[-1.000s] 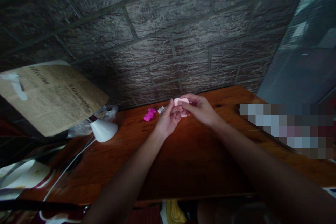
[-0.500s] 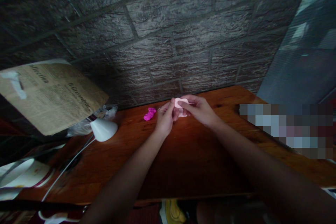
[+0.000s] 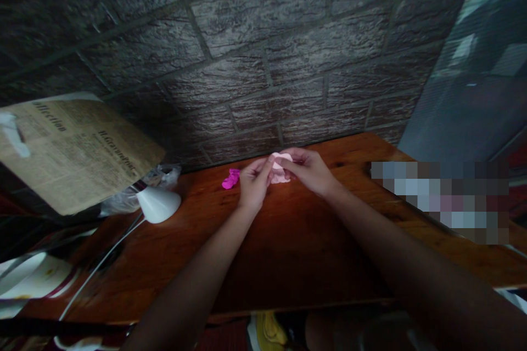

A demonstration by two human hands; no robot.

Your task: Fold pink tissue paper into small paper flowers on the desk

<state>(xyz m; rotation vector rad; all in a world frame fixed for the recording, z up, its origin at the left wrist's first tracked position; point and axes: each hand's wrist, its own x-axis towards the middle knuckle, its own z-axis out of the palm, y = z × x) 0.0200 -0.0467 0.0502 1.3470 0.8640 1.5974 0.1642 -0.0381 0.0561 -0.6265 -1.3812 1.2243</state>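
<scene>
Between both hands is a pale pink, soft-looking flat piece (image 3: pixel 282 161), perhaps clay, held just above the table. My left hand (image 3: pixel 255 182) pinches its left edge with thumb and fingers. My right hand (image 3: pixel 309 170) grips the other side, its thumb pressed across the front. Under the hands a second pale pink lump (image 3: pixel 280 177) shows, partly hidden by the fingers; whether it joins the held piece I cannot tell. Left of my left hand, a bright magenta crumpled lump (image 3: pixel 231 179) rests on the wooden table (image 3: pixel 304 252).
A lamp with a newsprint-patterned shade (image 3: pixel 86 148) and white base (image 3: pixel 160 204) stands at the left, its white cord (image 3: pixel 101 266) trailing forward. Behind it lies a clear plastic bag (image 3: pixel 123 201). A white tub (image 3: pixel 39 275) sits at far left. A stone-patterned wall (image 3: pixel 263 66) borders the table's back.
The fingers have shifted slightly around the pale pink piece, and my left hand now sits nearer the magenta lump. The whole view has drifted a little; both hands keep their hold.
</scene>
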